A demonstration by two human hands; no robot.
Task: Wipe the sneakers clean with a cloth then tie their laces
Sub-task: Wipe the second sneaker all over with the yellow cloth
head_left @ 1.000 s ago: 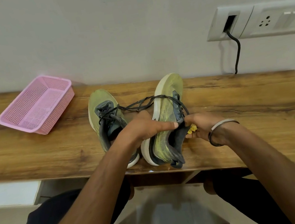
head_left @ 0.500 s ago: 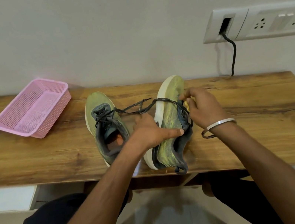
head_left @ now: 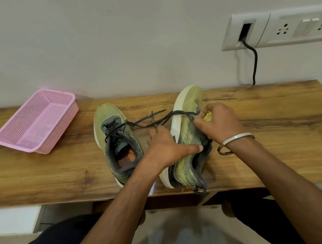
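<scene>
Two yellow-green sneakers with dark laces sit on the wooden table point(head_left: 277, 145). The left sneaker point(head_left: 116, 142) stands upright, its opening facing up. The right sneaker point(head_left: 184, 139) lies tilted on its side, white sole toward the left. My left hand point(head_left: 166, 146) grips this tilted sneaker around its middle, thumb across the upper. My right hand point(head_left: 218, 125) presses a small yellow cloth point(head_left: 207, 116) against the sneaker's upper near the laces; most of the cloth is hidden in the hand. Loose dark laces point(head_left: 149, 120) stretch between the two sneakers.
A pink mesh basket point(head_left: 36, 121) stands on the table's back left. A wall socket panel point(head_left: 280, 27) with a black cable point(head_left: 253, 63) is on the wall at the right. The table's front edge runs just below the sneakers' heels.
My right hand has moved with the yellow cloth from the heel side of the tilted sneaker up to its lace area. My left hand keeps its hold on the sneaker.
</scene>
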